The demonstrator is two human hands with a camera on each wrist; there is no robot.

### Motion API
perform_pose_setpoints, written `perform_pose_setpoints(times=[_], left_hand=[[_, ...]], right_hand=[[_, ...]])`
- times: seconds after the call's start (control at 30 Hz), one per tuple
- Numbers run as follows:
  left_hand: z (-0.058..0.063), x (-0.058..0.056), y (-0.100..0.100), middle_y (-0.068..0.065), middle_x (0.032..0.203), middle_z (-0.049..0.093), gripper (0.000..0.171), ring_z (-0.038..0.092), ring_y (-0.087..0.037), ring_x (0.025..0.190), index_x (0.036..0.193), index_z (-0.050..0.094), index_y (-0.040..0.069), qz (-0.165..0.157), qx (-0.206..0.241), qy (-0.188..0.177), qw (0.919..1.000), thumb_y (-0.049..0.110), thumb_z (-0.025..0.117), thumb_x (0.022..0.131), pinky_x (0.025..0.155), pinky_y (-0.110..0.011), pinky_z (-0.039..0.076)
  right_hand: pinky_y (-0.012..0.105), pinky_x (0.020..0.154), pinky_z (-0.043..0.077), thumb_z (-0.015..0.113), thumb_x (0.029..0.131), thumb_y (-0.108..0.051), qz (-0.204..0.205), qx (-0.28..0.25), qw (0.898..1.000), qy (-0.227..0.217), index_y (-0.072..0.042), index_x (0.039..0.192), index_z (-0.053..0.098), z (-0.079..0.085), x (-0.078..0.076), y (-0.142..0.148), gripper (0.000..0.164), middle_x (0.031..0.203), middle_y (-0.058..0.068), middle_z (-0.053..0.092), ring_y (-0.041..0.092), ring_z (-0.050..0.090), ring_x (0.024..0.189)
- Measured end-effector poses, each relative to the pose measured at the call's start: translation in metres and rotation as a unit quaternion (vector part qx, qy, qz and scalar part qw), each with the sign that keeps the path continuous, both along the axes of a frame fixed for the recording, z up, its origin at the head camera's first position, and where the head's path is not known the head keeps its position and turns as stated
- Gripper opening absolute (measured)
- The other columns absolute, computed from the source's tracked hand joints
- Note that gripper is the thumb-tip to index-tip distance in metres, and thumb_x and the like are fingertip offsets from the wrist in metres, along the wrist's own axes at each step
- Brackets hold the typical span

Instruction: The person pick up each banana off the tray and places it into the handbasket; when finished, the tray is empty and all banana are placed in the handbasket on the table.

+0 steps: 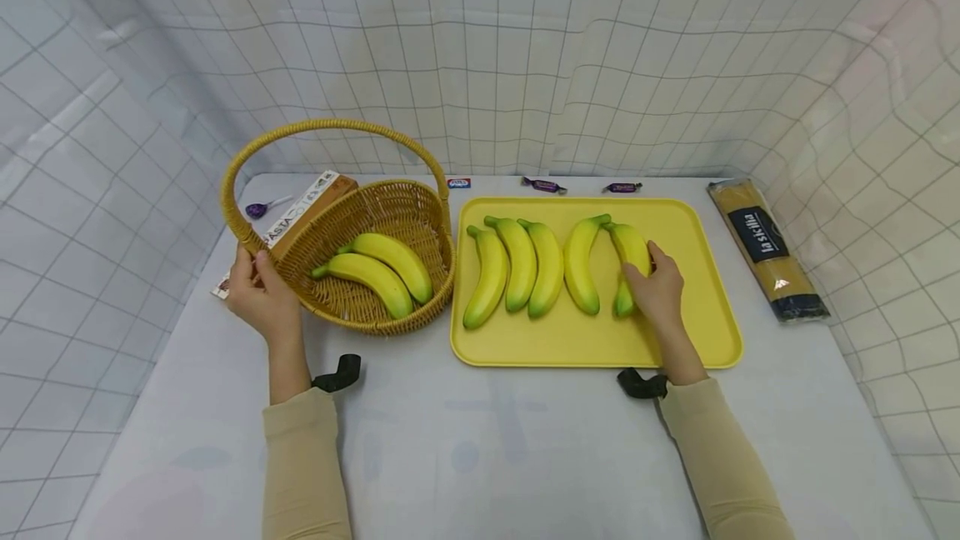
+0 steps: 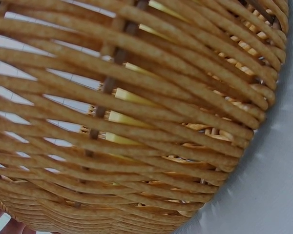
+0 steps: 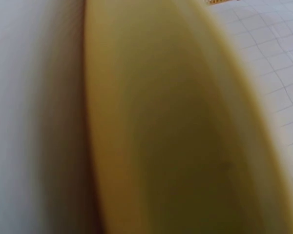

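My left hand (image 1: 264, 297) grips the wicker basket (image 1: 450, 277) at its left side, where the tall handle meets the rim. Two bananas (image 1: 365, 277) lie inside the basket; its woven wall (image 2: 151, 112) fills the left wrist view. On the yellow tray (image 1: 525, 348), several bananas lie in a row, one of them a curved banana (image 1: 580, 265) left of my right hand. My right hand (image 1: 662, 290) has its thumb and fingers about the rightmost banana (image 1: 632, 248), which still lies on the tray. In the right wrist view the tray's blurred edge (image 3: 112, 146) hides the fingers.
A pasta box (image 1: 307, 207) and a purple lollipop (image 1: 257, 210) lie behind the basket. Two purple-wrapped candies (image 1: 544, 186) and a small blue-red packet (image 1: 459, 183) line the table's back edge. Right of the tray is a spaghetti pack (image 1: 767, 248). Grid-patterned curtains surround the table.
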State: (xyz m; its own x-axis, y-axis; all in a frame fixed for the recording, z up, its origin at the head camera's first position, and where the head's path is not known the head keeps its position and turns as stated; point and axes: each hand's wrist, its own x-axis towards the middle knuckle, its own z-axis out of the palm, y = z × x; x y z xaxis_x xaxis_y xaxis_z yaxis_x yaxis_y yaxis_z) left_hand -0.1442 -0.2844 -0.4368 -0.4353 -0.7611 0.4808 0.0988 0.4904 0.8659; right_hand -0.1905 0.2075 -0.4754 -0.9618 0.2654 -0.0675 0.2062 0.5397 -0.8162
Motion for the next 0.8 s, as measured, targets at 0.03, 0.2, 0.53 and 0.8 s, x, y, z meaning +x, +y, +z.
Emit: perform_pose_setpoints(times=[0.03,0.2,0.53,0.8], left_hand=[[0.0,0.0,0.0,-0.012,0.101,0.069,0.028,0.051,0.008,0.083,0.121,0.07,0.015,0.0,-0.001,-0.001,1.0,0.017,0.055,0.098,0.073,-0.012,0.04],[-0.002,-0.001,-0.002,-0.014,0.103,0.068,0.029,0.051,0.008,0.084,0.123,0.069,0.015,0.0,-0.002,-0.011,0.9999,0.019,0.053,0.1,0.074,-0.013,0.04],[-0.001,-0.001,-0.002,-0.002,0.095,0.066,0.029,0.05,0.008,0.083,0.121,0.07,0.01,-0.006,-0.007,0.001,1.0,0.016,0.053,0.099,0.074,-0.013,0.04],[0.0,-0.002,-0.001,-0.014,0.103,0.069,0.029,0.049,0.007,0.082,0.123,0.069,0.013,0.008,0.004,-0.011,0.9999,0.015,0.054,0.099,0.074,-0.013,0.038]], right_hand=[[0.049,0.107,0.038,0.056,0.093,-0.019,-0.006,-0.002,1.0,0.002,0.001,0.151,0.031,0.0,0.0,0.001,0.066,0.141,0.029,0.044,0.039,0.045,0.125],[0.047,0.106,0.039,0.056,0.094,-0.019,-0.033,-0.009,0.999,0.008,-0.002,0.151,0.032,0.002,0.0,0.003,0.065,0.142,0.026,0.044,0.037,0.046,0.125],[0.041,0.101,0.041,0.059,0.094,-0.017,-0.017,-0.023,0.998,0.056,-0.007,0.151,0.035,0.025,0.007,-0.005,0.063,0.142,0.019,0.047,0.033,0.046,0.125],[0.017,0.08,0.039,0.063,0.093,-0.014,0.071,-0.035,0.989,0.127,-0.006,0.149,0.039,0.057,0.028,-0.029,0.062,0.133,0.019,0.053,0.025,0.05,0.113]])
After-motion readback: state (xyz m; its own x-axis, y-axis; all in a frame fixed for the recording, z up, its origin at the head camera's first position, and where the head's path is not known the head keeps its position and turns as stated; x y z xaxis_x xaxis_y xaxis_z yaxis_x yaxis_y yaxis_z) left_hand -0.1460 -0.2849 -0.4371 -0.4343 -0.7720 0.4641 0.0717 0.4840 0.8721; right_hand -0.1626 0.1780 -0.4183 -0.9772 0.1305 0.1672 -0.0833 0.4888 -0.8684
